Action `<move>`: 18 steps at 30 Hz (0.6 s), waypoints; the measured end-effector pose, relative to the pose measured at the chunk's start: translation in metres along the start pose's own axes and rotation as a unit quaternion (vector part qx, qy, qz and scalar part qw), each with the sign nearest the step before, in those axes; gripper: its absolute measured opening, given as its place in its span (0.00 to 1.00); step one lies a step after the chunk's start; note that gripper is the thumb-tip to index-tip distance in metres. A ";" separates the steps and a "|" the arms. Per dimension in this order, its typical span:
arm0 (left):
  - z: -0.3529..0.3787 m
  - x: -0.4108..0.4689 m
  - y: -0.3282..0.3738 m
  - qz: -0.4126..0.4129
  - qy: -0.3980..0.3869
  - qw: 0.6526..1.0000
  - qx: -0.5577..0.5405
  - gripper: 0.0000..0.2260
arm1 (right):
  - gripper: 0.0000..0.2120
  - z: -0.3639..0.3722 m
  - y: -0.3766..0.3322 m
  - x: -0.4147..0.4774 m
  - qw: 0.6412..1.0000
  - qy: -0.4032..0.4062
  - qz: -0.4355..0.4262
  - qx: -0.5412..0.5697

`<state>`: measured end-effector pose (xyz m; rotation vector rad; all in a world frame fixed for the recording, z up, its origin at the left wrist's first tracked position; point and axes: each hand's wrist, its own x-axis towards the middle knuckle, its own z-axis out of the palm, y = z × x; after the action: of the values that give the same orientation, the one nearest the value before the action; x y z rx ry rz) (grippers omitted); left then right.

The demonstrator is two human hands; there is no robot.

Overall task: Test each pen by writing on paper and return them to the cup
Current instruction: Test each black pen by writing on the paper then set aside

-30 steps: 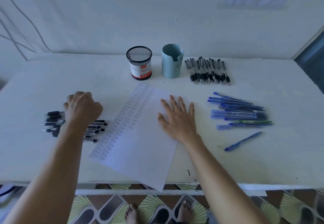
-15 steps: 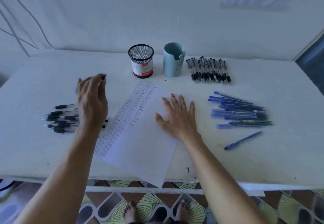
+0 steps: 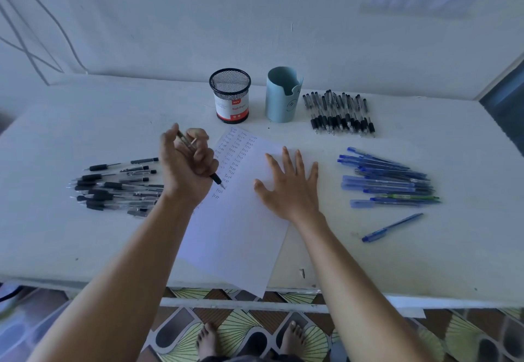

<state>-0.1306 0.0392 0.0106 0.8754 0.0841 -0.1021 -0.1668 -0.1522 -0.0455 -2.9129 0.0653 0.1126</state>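
My left hand [image 3: 185,167] grips a black pen [image 3: 216,179] in a fist, tip pointing down over the left part of the paper [image 3: 238,231]. The paper lies tilted in the middle of the table and bears columns of small written words. My right hand [image 3: 289,184] rests flat on the paper, fingers spread. A pile of black pens [image 3: 116,187] lies left of my left hand. At the back stand a black mesh cup [image 3: 230,95] and a light blue cup [image 3: 282,95].
More black pens [image 3: 338,115] lie in a row at the back right. A heap of blue pens [image 3: 388,183] lies at the right, with a single blue pen [image 3: 392,227] nearer the table's front edge [image 3: 425,296]. The paper's lower corner overhangs that edge. A wall stands behind.
My left hand left the black pen pile with one pen, rose and moved right to the paper's left side. The right hand stayed flat on the paper.
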 end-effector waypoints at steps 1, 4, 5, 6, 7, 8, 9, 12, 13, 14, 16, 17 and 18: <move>-0.003 0.002 -0.003 0.002 0.016 1.000 0.027 0.15 | 0.33 0.000 0.000 0.000 1.000 0.002 0.001 -0.002; -0.013 0.008 -0.013 0.032 0.060 0.992 0.107 0.07 | 0.32 0.000 0.000 0.000 1.000 0.004 0.010 0.003; -0.016 0.009 -0.016 0.028 0.066 0.992 0.100 0.09 | 0.31 0.000 0.000 0.001 1.000 0.007 0.014 0.009; -0.019 0.009 -0.017 0.018 0.070 0.994 0.080 0.10 | 0.30 0.001 0.001 0.002 1.000 0.010 0.016 0.014; -0.023 0.010 -0.017 0.011 0.066 0.996 0.059 0.11 | 0.30 0.002 0.001 0.002 1.000 0.012 0.018 0.017; -0.025 0.010 -0.018 0.006 0.054 0.997 0.046 0.14 | 0.29 0.002 0.001 0.003 1.000 0.013 0.019 0.019; -0.027 0.011 -0.019 0.001 0.038 0.998 0.048 0.19 | 0.28 0.003 0.002 0.004 1.000 0.013 0.020 0.019; -0.026 0.011 -0.023 0.001 0.023 0.993 0.118 0.29 | 0.28 0.003 0.002 0.005 0.999 0.013 0.022 0.020; -0.023 0.011 -0.025 0.005 0.031 0.989 0.145 0.28 | 0.28 0.003 0.002 0.005 0.999 0.014 0.023 0.022; -0.021 0.010 -0.026 0.014 0.035 0.984 0.172 0.24 | 0.28 0.003 0.001 0.005 0.999 0.016 0.023 0.025; -0.021 0.011 -0.027 0.041 0.027 0.965 0.256 0.12 | 0.29 0.002 0.001 0.004 0.999 0.025 0.027 0.034; -0.023 0.011 -0.027 0.052 0.024 0.950 0.306 0.09 | 0.30 0.001 0.000 0.004 0.998 0.027 0.031 0.037; -0.024 0.012 -0.027 0.058 0.028 0.935 0.348 0.09 | 0.31 0.001 0.000 0.003 0.998 0.028 0.035 0.039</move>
<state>-0.1228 0.0403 -0.0269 1.5923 0.0476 0.0080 -0.1640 -0.1520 -0.0466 -2.8370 0.1777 0.0402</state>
